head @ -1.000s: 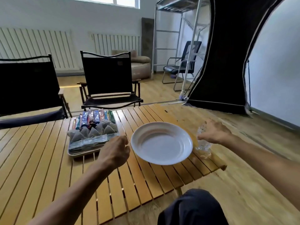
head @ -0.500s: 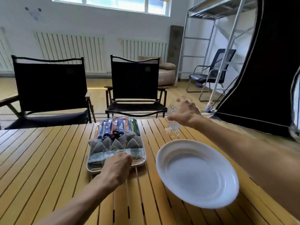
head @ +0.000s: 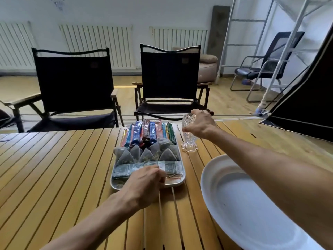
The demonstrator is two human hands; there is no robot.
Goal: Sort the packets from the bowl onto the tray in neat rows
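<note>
Centre frame, the tray (head: 182,182) holds packets (head: 147,135) in rows, left hand (head: 144,184) apparently gripping its near rim, while the right hand (head: 202,125), clasping the glass (head: 188,140), has carried it in beside the tray; bowl (head: 243,204) lower right empty, so sorting looks finished.

We are finding no readable text: the print on the packets (head: 144,134) is showing too blurred for us.

One tray (head: 183,175), one bowl (head: 252,204), one glass (head: 188,139), two folding chairs (head: 73,83), one office chair (head: 261,70), three radiators (head: 97,46).
</note>
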